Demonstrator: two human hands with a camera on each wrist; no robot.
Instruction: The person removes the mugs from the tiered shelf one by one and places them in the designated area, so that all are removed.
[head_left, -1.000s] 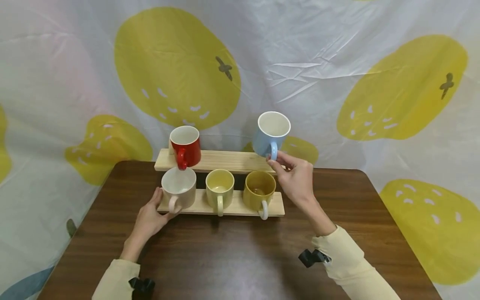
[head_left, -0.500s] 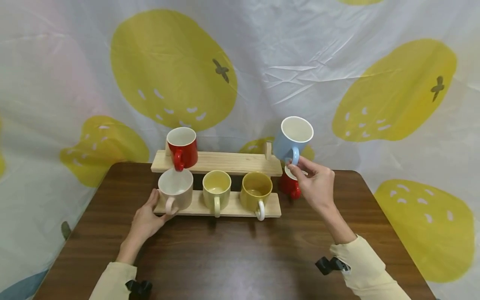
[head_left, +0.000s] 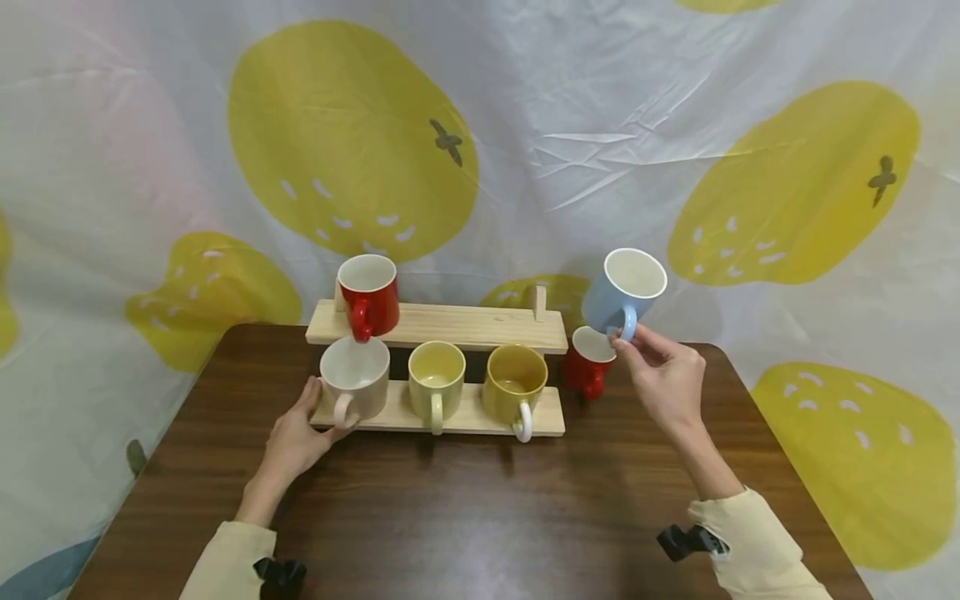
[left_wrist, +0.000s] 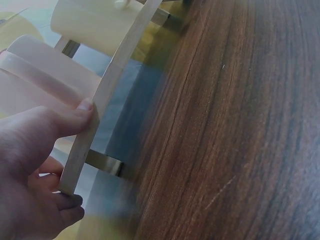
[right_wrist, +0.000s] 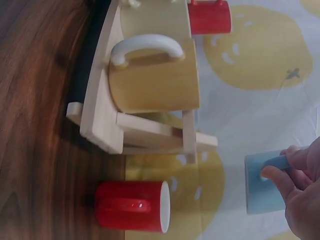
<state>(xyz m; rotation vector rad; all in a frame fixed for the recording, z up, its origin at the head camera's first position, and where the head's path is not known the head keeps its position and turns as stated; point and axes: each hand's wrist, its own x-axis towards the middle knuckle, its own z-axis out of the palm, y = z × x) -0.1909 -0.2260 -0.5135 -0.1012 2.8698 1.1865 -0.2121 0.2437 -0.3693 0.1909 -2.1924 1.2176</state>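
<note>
Blue mug [head_left: 609, 307] held aloft beside the shelf [head_left: 457, 323]
Its handle [head_left: 629, 322] is pinched by the right hand [head_left: 667, 383], near a red mug [head_left: 580, 372]; the lower board [head_left: 474, 410] is gripped by the left hand [head_left: 295, 440], thumb above, fingers below

No text, label, brand, number or sign can be read on any surface shown, whether in the head view or in the left and right wrist views.
</note>
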